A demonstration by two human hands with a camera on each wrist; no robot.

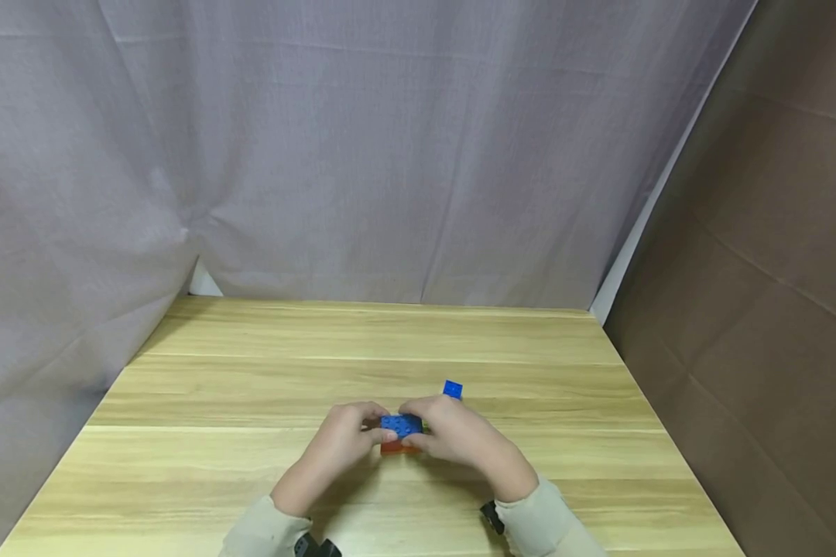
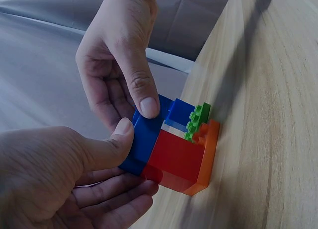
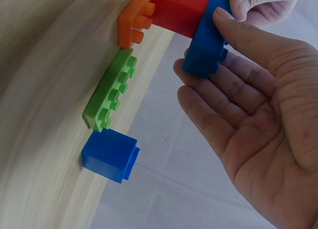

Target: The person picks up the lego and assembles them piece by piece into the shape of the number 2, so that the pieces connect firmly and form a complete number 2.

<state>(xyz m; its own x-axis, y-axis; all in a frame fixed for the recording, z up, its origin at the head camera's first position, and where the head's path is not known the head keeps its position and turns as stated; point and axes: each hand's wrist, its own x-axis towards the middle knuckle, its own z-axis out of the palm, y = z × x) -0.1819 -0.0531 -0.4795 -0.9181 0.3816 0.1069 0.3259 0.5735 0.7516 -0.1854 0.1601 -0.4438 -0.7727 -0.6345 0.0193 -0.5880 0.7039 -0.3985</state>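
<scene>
From the head view, we see the left hand (image 1: 341, 439) and right hand (image 1: 460, 433) both gripping a long blue plastic studded brick (image 1: 400, 425) above the pale wood-grain table (image 1: 564, 371).

In the left wrist view, we find that brick atop a red plastic block (image 2: 175, 159), which stands on a flat orange studded brick (image 2: 208, 157); each thumb presses the blue brick.

From the right wrist, we see it overhang the red block. Nearby on the table lie a thin green studded plate (image 3: 110, 90) and a small blue plastic brick (image 3: 109, 153).
</scene>
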